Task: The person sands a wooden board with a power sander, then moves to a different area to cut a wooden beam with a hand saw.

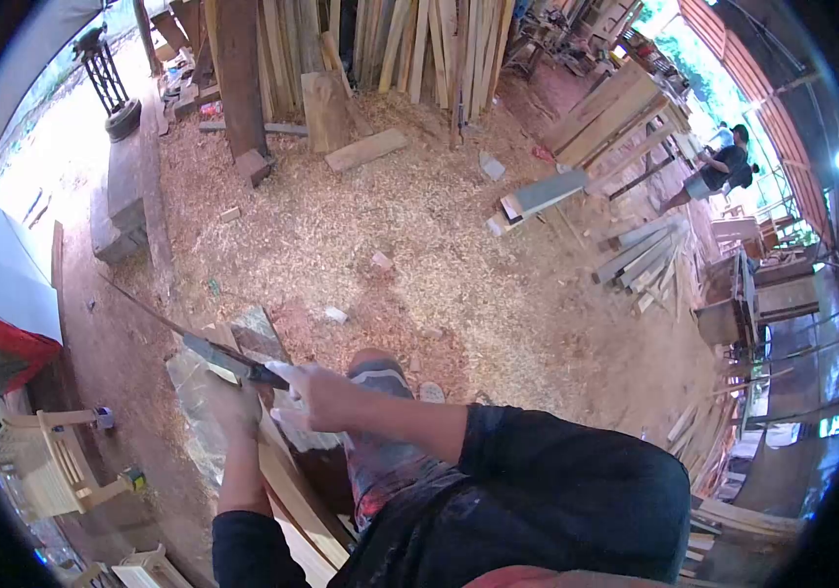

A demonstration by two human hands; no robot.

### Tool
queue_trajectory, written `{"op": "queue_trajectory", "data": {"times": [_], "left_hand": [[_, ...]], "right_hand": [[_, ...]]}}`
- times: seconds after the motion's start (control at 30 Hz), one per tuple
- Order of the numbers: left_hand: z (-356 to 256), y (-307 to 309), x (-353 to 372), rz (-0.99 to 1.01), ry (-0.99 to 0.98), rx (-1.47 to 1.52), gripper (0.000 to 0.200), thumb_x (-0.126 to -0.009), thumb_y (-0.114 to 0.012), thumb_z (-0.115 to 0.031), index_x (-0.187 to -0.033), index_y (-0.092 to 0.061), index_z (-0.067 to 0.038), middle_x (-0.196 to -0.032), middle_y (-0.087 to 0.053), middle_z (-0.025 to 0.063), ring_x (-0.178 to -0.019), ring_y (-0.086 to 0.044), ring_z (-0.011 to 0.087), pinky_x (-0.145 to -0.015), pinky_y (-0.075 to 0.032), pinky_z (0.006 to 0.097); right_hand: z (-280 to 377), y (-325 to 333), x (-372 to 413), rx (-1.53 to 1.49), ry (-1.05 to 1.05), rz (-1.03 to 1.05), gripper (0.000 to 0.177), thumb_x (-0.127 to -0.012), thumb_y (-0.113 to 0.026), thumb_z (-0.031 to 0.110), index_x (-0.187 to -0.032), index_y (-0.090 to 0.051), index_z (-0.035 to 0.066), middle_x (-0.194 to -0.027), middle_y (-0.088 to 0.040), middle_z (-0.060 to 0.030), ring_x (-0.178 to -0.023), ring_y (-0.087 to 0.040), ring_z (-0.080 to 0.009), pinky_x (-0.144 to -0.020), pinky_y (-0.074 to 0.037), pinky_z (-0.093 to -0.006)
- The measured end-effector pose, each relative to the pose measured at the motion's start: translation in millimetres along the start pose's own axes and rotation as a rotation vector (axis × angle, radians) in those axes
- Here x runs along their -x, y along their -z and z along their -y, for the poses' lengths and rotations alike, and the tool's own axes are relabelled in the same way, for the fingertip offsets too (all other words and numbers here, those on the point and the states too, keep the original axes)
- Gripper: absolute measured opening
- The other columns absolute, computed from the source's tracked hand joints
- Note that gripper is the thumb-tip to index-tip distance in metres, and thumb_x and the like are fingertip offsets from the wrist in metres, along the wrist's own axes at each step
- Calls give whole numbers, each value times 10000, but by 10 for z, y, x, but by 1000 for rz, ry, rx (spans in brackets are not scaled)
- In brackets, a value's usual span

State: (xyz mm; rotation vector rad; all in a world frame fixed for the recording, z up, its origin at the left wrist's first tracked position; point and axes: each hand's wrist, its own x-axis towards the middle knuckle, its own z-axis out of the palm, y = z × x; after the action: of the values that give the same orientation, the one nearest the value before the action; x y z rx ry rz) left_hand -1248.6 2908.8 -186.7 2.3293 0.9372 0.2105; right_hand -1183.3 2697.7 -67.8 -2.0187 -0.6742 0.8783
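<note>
My right hand [316, 397], with white patches on its fingers, is closed around the dark handle of a long, narrow tool [218, 355]. The tool points to the upper left and tapers into a thin rod or blade; its exact kind cannot be made out. Just below the tool, my left hand [230, 404] is by the wooden piece, its fingers blurred and partly hidden. Long wooden boards [292, 485] run from there towards my body. A clear plastic sheet [194, 407] lies beside the left hand, over or around the work.
Wood shavings cover the ground. Planks [409, 49] lean upright at the back, and cut timber [645, 255] lies to the right. A wooden chair [57, 461] stands at the left. Another person [723, 167] is at the far right, near stacked boards [605, 113].
</note>
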Motion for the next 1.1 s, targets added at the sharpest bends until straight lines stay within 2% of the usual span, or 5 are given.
{"op": "queue_trajectory", "data": {"times": [0.2, 0.3, 0.4, 0.73, 1.1], "left_hand": [[-65, 50, 0, 18, 47, 88, 491, -880, -789, -285, -1184, -543, 12, -1067, -699, 303, -1031, -683, 534, -887, -536, 571], [120, -124, -61, 27, 5, 110, 608, -890, -749, -445, -1254, -559, 3, -1080, -718, 288, -1020, -703, 508, -875, -550, 559], [155, -77, -33, 34, 1, 167, 703, -879, -733, -506, -1342, -564, -5, -1141, -728, 290, -1057, -716, 484, -900, -562, 540], [-85, 50, -41, 94, 216, -84, 652, -853, -722, -385, -1308, -522, 37, -1143, -705, 372, -1106, -686, 536, -985, -543, 566], [-98, 85, -94, 158, 203, -128, 543, -885, -707, -291, -1235, -480, 58, -1061, -710, 370, -1010, -707, 530, -924, -571, 570]], "right_hand": [[-373, -157, -505, 118, 299, -216, 792, -937, -745, 443, -1552, -461, 31, -1286, -648, -265, -1204, -615, -488, -1040, -507, -518], [-231, -134, -746, -78, 184, 82, 786, -944, -735, 428, -1553, -452, 21, -1394, -605, -296, -1289, -586, -492, -1076, -496, -501], [-547, -538, -1139, 217, 570, -332, 755, -960, -729, 366, -1527, -444, -42, -1425, -570, -340, -1306, -604, -452, -1115, -471, -505], [-112, -208, -571, -166, 143, -89, 601, -989, -724, 317, -1477, -571, 1, -1214, -724, -219, -1089, -723, -277, -973, -549, -375], [-312, 610, 1764, -8, -116, 71, 629, -1009, -687, 200, -1545, -451, -29, -1274, -713, -255, -1174, -735, -351, -980, -564, -407]]}}
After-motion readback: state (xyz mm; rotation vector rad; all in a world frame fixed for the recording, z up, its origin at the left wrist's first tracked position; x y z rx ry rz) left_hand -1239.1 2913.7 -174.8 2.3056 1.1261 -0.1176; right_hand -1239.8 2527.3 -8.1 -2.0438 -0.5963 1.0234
